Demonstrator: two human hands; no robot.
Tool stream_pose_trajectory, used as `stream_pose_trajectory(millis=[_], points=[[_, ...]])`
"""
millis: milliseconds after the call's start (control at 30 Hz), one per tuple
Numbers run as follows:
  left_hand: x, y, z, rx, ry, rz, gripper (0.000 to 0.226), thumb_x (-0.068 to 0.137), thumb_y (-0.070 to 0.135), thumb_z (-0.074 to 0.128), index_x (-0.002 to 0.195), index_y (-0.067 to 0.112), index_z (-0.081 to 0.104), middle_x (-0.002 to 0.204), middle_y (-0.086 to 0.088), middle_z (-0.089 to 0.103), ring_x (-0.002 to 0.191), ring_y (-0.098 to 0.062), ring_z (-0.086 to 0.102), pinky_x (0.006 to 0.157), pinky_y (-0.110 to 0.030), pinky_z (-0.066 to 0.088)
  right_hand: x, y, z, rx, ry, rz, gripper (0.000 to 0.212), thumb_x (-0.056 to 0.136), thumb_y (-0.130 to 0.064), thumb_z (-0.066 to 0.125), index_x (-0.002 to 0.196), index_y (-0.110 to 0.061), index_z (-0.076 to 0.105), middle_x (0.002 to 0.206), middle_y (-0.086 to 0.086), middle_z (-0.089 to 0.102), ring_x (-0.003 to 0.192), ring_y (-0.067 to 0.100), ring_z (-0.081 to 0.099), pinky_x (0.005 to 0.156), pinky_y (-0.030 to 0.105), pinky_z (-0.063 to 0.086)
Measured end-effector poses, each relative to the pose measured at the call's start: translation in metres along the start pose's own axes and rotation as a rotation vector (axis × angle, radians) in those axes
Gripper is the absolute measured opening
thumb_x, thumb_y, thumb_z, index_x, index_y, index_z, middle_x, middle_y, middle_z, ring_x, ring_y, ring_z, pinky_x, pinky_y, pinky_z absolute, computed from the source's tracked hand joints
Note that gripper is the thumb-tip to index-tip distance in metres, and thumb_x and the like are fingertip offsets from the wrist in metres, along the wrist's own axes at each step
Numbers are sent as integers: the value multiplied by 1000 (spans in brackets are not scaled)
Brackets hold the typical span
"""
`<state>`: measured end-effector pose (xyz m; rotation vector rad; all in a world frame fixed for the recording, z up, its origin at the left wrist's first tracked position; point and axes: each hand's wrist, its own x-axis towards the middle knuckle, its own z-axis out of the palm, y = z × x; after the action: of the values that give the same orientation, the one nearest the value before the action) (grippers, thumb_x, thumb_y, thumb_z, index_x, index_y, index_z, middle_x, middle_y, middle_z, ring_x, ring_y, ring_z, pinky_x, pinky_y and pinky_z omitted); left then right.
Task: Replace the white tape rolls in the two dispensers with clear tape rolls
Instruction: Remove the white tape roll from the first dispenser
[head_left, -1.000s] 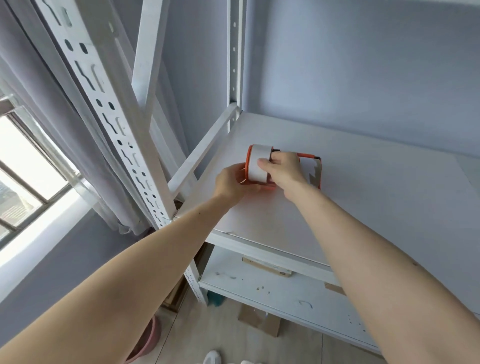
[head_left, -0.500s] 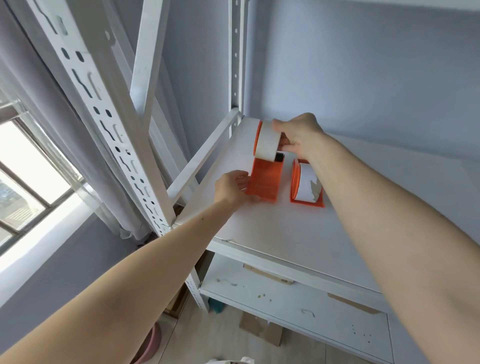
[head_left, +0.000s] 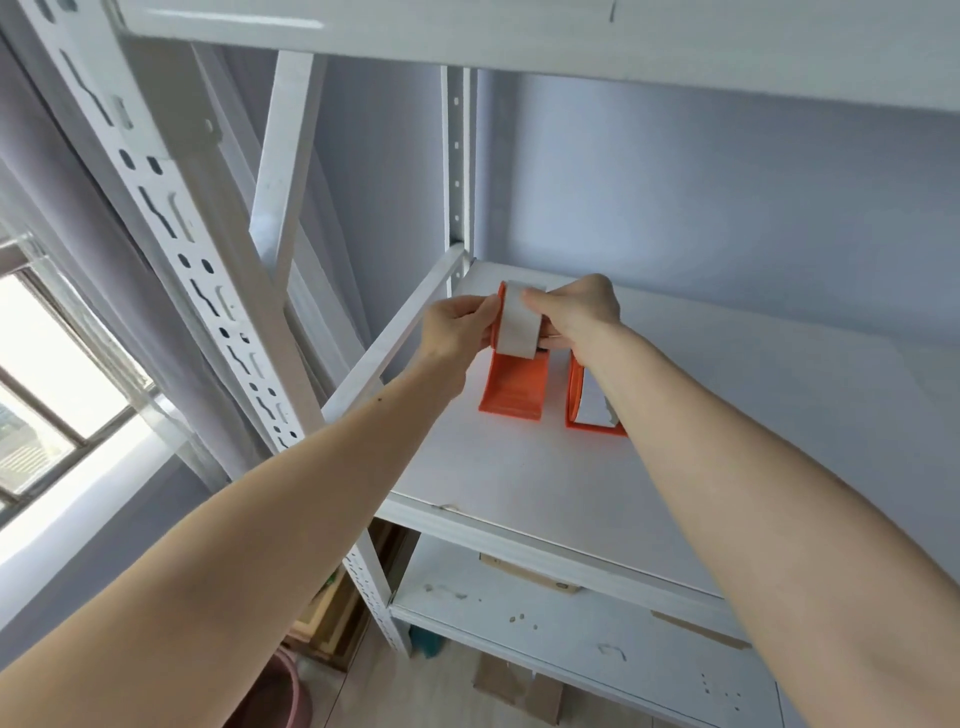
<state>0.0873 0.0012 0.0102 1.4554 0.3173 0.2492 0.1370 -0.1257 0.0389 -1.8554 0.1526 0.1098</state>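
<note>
An orange tape dispenser (head_left: 511, 387) stands tilted up on the white shelf (head_left: 701, 441), with a white tape roll (head_left: 519, 325) at its top. My left hand (head_left: 457, 327) grips the roll's left side and the orange flange. My right hand (head_left: 576, 314) grips the roll from the right. A second orange dispenser (head_left: 587, 410) holding a white roll lies just to the right, partly hidden behind my right forearm. No clear tape roll is in view.
The shelf belongs to a white metal rack with a slotted upright (head_left: 171, 223) at the left front and another shelf board (head_left: 467, 31) overhead. A lower shelf (head_left: 571, 634) carries bits of tape. A window (head_left: 47, 374) and curtain lie left.
My left hand rose from the dispenser's base to the roll's left side. The right hand stays on the roll, and the view has tilted upward.
</note>
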Motion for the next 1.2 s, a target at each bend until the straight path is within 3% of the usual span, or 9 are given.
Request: stream_pose_trajectory(millis=[200,367,567,633,700,833,967,1067,1200], points=[[11,1,-2,57,48,-7,12,91,10,64,88,3,72,70,-8,66,61,-19,63,80,-36,60,-1,-2,-25,77,77,22,32,78,-17,81,100,0,65,103,13,70,83,27,71,37,20,50],[9,3,1,106,43,-22,16,90,17,64,76,16,72,83,-14,72,75,-24,65,86,-40,58,-4,-6,-41,186,96,-3,30,81,-16,78,101,2,66,102,16,73,80,25,74,55,33,60],[6,9,6,129,49,-27,9,90,17,64,83,18,71,99,-14,75,97,-31,71,88,-40,58,-10,-6,-56,231,116,-50,29,83,-17,77,101,4,68,103,15,73,84,27,74,65,40,63],[5,10,5,148,36,-30,7,88,17,67,94,16,71,100,-10,74,96,-29,71,89,-41,57,-13,-5,-61,232,119,-61,26,83,-16,77,99,2,69,103,14,73,84,27,74,68,41,63],[4,10,5,172,24,-37,20,86,10,68,106,12,69,98,-8,74,93,-27,72,89,-43,57,-16,-4,-66,234,124,-68,25,83,-16,77,99,2,69,103,14,73,84,27,74,69,42,63],[0,15,9,190,21,-25,24,88,-3,60,107,9,68,86,-5,71,60,-11,71,85,-41,58,-23,0,-76,226,125,-77,19,83,-16,77,92,-1,69,101,14,73,82,28,74,63,38,62],[3,13,6,231,57,-17,30,85,-1,64,113,7,71,82,-5,71,76,-28,67,86,-51,57,-25,4,-84,216,119,-87,19,82,-18,77,91,-2,70,102,15,73,83,29,74,65,40,63],[-1,13,9,226,59,-17,30,89,2,63,118,5,68,87,-5,70,74,-23,69,88,-42,58,-29,4,-86,209,106,-95,23,83,-17,77,96,1,71,101,15,73,83,29,74,66,40,63],[-4,14,12,247,97,-5,34,90,15,66,123,10,66,101,-1,71,93,-22,66,87,-35,56,-34,6,-89,195,89,-98,22,83,-19,77,94,0,72,100,14,74,83,29,74,69,44,63]])
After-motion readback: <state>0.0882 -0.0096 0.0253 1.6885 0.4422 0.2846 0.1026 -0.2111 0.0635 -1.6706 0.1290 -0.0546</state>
